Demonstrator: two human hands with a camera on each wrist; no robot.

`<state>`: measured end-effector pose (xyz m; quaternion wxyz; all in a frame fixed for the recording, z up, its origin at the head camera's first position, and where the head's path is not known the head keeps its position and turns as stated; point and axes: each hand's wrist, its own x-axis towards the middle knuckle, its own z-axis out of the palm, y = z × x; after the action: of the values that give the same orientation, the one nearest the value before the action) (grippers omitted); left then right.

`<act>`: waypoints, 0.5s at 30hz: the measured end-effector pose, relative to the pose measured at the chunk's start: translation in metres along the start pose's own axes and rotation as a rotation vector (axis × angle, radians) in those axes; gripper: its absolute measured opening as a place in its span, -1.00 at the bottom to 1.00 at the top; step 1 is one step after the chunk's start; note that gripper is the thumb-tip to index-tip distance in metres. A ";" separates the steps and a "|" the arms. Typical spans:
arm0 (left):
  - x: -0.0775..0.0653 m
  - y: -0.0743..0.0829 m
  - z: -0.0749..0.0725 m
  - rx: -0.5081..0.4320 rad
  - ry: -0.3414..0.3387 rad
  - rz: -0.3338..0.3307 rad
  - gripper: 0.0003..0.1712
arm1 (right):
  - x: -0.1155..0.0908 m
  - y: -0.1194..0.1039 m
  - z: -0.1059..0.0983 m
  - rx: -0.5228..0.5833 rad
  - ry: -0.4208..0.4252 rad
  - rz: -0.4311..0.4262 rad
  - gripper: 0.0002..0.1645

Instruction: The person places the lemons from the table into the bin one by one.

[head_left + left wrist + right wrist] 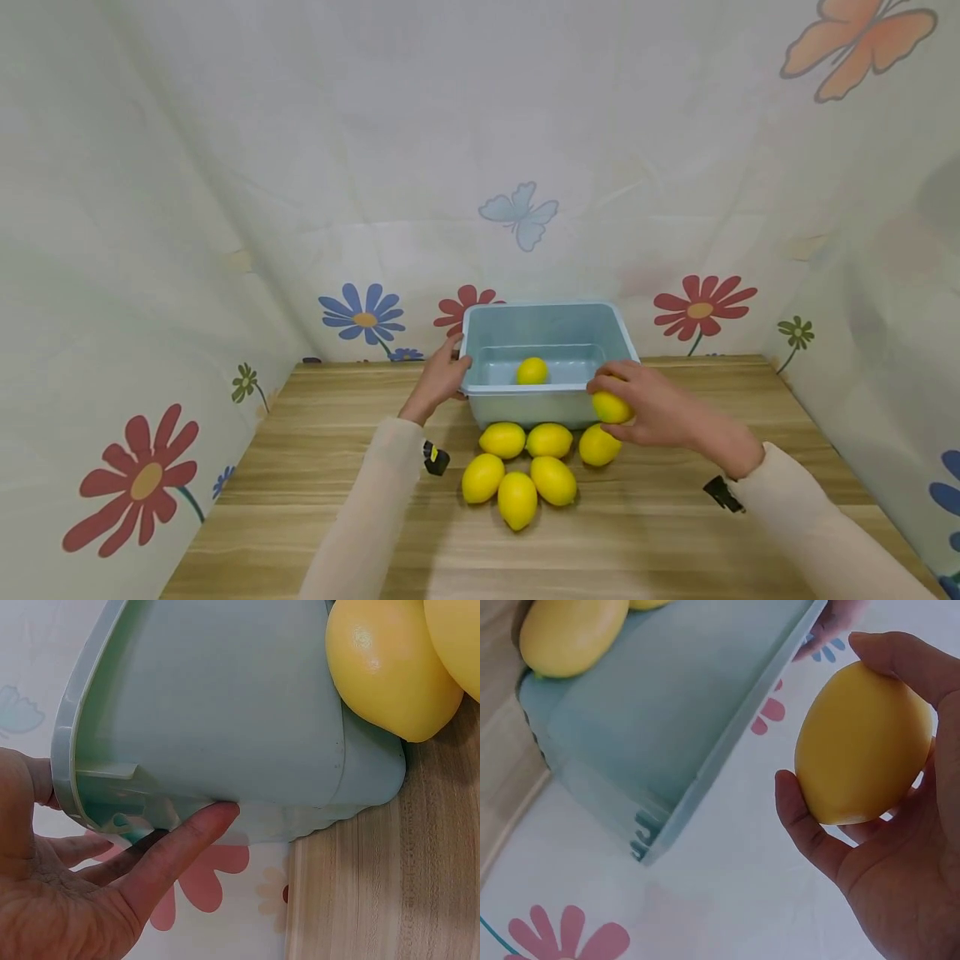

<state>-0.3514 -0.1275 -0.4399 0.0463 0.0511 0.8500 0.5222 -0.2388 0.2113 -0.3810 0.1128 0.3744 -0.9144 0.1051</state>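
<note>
A light blue plastic bin (551, 408) stands on the wooden table, with one lemon (532, 371) inside. My left hand (437, 382) grips the bin's left end, its thumb at the rim and its fingers along the outside wall, as the left wrist view shows. Between the thumb and fingers of my right hand (660, 406) is a lemon (864, 742), held above the table by the bin's front right corner. Several more lemons (553, 481) lie in a cluster on the table in front of the bin; one of them (600, 445) is just below my right hand.
Behind the table (337, 500) hangs a pale cloth (375, 167) printed with flowers and butterflies, which also covers both sides. The bin is close to the table's back edge. A black strap piece (435, 458) shows at the left wrist, another (723, 493) at the right.
</note>
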 end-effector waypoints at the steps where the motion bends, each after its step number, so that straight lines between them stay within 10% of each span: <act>1: 0.000 0.000 0.000 0.000 0.000 -0.002 -0.31 | 0.002 0.001 -0.002 0.000 0.002 -0.004 -0.45; 15: 0.001 0.000 0.000 0.011 0.008 -0.016 -0.31 | 0.030 0.013 -0.022 0.001 0.067 -0.067 -0.47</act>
<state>-0.3525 -0.1269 -0.4401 0.0468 0.0425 0.8535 0.5172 -0.2657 0.2063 -0.3526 0.1469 0.4012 -0.8969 0.1142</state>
